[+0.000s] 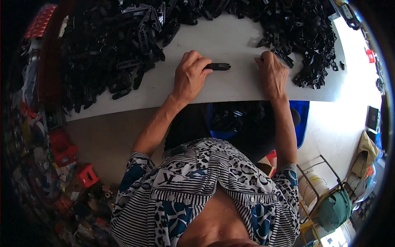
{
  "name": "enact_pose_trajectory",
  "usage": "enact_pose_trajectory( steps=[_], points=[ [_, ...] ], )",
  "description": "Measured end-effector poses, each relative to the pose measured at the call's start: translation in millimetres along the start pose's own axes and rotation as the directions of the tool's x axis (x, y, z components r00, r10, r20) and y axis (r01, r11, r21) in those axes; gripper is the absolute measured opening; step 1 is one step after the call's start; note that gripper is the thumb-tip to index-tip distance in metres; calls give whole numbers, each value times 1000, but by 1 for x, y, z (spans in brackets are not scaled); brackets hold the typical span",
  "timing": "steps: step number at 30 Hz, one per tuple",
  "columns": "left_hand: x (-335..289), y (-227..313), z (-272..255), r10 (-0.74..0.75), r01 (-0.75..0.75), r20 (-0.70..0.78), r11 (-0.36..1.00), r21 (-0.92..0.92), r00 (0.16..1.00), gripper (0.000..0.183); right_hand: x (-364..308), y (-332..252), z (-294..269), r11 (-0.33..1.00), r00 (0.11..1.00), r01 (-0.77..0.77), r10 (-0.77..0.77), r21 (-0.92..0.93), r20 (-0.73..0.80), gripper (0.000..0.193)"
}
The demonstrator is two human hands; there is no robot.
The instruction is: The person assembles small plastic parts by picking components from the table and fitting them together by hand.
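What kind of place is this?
It looks like a workshop, probably. Big heaps of black parts cover much of the white table, a blue bin sits below its edge, and the person's left hand holds one long black piece.

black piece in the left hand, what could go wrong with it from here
The black piece juts out past the fingertips of the left hand, so a bump on its free end might twist it loose. If dropped and knocked over the near edge of the table, it could end up among the dark parts in the blue bin below. It might also get mixed into the left-hand pile of black parts.
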State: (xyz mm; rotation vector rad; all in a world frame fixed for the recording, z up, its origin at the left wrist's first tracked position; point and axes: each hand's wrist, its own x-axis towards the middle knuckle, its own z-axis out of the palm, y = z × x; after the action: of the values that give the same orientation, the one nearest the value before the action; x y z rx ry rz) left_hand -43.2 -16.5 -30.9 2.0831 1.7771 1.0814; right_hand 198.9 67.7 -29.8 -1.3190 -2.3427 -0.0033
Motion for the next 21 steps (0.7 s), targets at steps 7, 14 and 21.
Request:
enact_pose_trajectory(
  steps=[7,14,21],
  points=[
    [8,9,11,8,-7,17,1000,-24,1000,29,13,-38,12,977,998,-26,12,212,69,17],
    [9,4,16,22,-22,-3,1000,-20,1000,28,12,-40,0,881,987,-45,-32,471,155,39],
    [9,3,17,48,-48,-2,998,-32,999,27,9,-36,0,929,974,152,-198,338,105,32]
  ],
)
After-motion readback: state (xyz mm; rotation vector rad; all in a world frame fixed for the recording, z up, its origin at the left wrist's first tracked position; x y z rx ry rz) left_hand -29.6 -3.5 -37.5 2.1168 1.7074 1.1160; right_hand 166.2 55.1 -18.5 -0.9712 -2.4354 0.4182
